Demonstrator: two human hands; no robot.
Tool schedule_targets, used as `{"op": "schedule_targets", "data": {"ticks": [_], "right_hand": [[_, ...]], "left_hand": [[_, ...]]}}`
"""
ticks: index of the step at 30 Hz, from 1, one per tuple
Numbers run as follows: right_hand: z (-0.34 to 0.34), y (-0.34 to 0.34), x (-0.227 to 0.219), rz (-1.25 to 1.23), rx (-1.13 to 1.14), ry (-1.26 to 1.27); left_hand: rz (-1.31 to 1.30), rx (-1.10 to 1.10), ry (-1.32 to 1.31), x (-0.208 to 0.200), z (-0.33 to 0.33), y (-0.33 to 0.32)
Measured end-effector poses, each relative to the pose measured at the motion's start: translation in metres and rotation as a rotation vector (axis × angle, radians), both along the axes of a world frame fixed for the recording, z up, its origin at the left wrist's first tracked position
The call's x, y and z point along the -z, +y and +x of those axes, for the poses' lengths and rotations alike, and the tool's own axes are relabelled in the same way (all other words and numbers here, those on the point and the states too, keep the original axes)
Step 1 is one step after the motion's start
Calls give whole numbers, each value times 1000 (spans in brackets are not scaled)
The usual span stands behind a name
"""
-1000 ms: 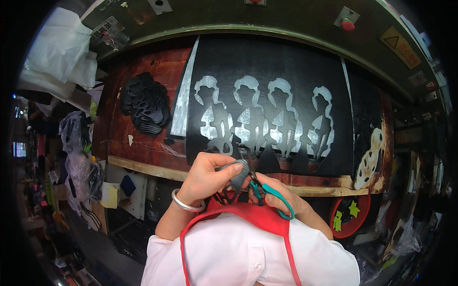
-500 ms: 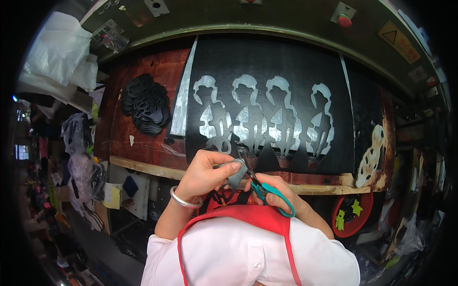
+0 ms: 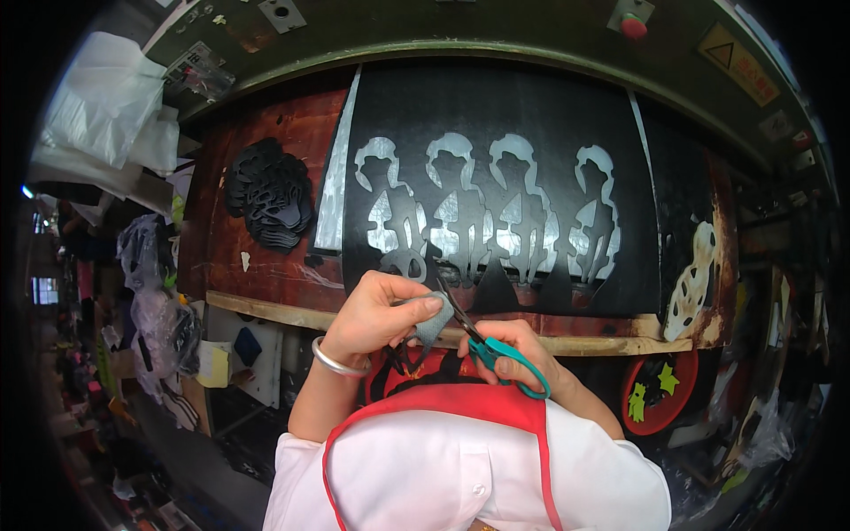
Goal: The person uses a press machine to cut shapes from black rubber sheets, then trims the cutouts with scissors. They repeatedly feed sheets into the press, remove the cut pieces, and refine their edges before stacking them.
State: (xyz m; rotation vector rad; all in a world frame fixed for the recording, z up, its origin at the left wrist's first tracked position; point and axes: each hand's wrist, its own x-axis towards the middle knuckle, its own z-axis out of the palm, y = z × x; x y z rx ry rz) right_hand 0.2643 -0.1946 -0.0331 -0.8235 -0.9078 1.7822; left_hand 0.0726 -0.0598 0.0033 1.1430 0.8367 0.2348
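My left hand pinches a small piece of grey fabric between thumb and fingers. Teal-handled scissors are gripped in my right hand, their dark blades pointing up and left alongside the fabric's right edge. Whether the blades are biting into it I cannot tell. Beyond both hands lies a black sheet with several figure-like cut-outs, through which a pale shiny surface shows. A grey-black ring-shaped piece sits at the sheet's near left, just past my left hand.
A pile of black cut shapes rests on the reddish board at left. At right lies a cream shape with holes. A red bowl with yellow-green pieces is below it. A green machine beam with a red button spans the back.
The scissor blades and the fabric have shifted slightly, and my left hand has moved a little up and left. Both hands keep their hold.
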Motion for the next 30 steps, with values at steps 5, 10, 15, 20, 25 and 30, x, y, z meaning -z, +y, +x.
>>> {"op": "schedule_targets", "data": {"ticks": [5,10,15,20,25,30], "right_hand": [[1,0,-2,-35,-16,-105],[3,-1,-2,-56,-36,-89],[4,0,3,-29,-62,-102],[6,3,5,10,-102,-156],[7,4,4,45,-90,-205],[8,5,5,32,-102,-238]], "left_hand": [[-28,21,4,1,-1,4],[-83,47,7,1,-2,7],[-89,52,10,1,-2,8],[-99,55,13,2,-1,8],[-98,44,7,2,-2,6],[-57,94,25,2,-1,5]]}}
